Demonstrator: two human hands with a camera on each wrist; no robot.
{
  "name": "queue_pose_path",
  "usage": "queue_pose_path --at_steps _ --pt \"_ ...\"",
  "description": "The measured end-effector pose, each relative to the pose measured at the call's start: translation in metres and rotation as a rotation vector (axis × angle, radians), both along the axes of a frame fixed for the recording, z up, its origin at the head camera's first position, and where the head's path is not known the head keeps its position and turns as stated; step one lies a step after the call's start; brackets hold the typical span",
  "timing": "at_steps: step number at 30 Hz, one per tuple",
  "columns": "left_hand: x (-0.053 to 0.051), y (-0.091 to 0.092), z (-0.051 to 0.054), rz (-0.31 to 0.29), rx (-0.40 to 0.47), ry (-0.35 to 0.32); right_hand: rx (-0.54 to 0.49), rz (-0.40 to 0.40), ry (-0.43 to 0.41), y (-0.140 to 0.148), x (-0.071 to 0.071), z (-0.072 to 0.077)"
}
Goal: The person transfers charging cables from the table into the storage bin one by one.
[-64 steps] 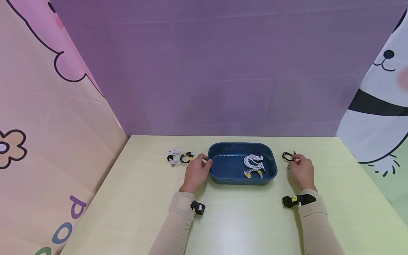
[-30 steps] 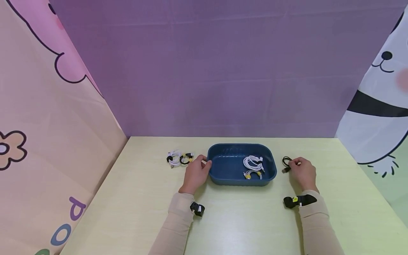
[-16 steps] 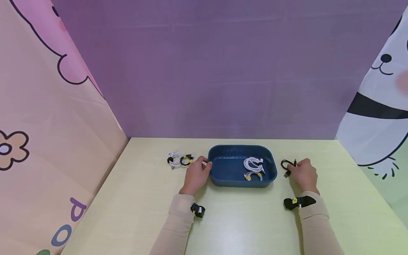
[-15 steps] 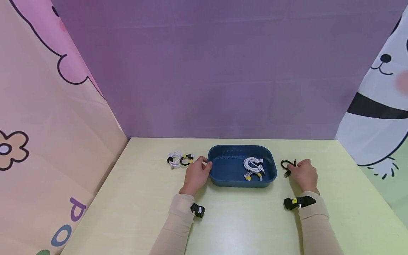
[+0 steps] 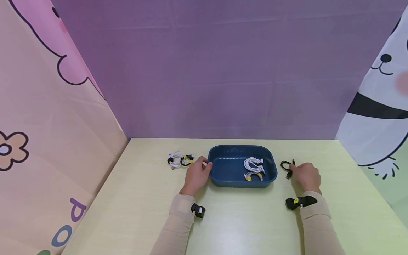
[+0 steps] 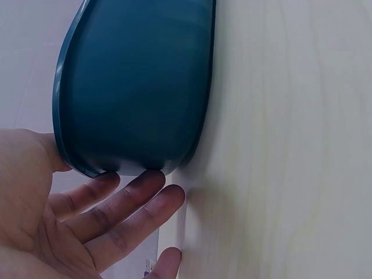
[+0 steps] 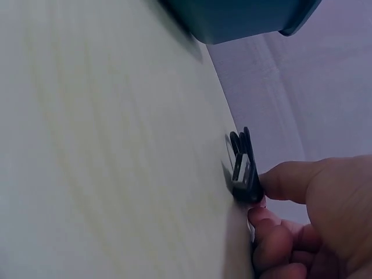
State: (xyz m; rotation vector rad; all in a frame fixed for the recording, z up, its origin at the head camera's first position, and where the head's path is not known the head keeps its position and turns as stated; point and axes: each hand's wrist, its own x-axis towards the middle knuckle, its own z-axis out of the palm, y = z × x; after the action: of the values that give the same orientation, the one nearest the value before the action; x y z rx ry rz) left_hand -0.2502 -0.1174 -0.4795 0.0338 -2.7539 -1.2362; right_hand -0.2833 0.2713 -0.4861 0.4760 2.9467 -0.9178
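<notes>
A blue plastic bin (image 5: 220, 181) sits mid-table. My left hand (image 5: 196, 176) holds its left end, thumb at the rim and fingertips (image 6: 152, 181) against the outer wall. Inside the bin, toward its right side, lie a coiled white cable (image 5: 253, 165) and a shorter white cable (image 5: 255, 174) with yellow ends. Right of the bin, my right hand (image 5: 306, 176) pinches a looped black USB cable (image 5: 284, 163) at the table. Its USB plug (image 7: 243, 172) shows in the right wrist view, beside the thumb; the other fingers are bent under the palm.
Left of the bin lie a coiled white cable (image 5: 175, 159) with a black tie and a small black cable (image 5: 186, 160) with yellow bands. A purple cloth backdrop (image 5: 223, 71) hangs behind the pale table (image 5: 236, 219). Printed sheets stand at both sides.
The black USB cable has turned in my right hand, its plug swinging toward the near side. That hand has shifted slightly right and nearer. My left hand stays at the bin.
</notes>
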Motion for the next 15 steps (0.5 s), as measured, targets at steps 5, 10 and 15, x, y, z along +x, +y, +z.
queue_pose_path --at_steps 5,10,15 --pt "-0.0007 -0.0001 0.0004 0.007 0.003 -0.005 0.001 0.018 -0.004 0.0026 -0.0002 0.0034" --pt "-0.0009 -0.0002 -0.0010 0.011 0.003 0.005 -0.004 0.018 -0.028 0.0022 -0.0012 0.0035" --pt "-0.0010 0.0006 -0.0009 0.008 0.006 0.006 -0.002 0.017 -0.040 0.0027 -0.0024 0.0004"
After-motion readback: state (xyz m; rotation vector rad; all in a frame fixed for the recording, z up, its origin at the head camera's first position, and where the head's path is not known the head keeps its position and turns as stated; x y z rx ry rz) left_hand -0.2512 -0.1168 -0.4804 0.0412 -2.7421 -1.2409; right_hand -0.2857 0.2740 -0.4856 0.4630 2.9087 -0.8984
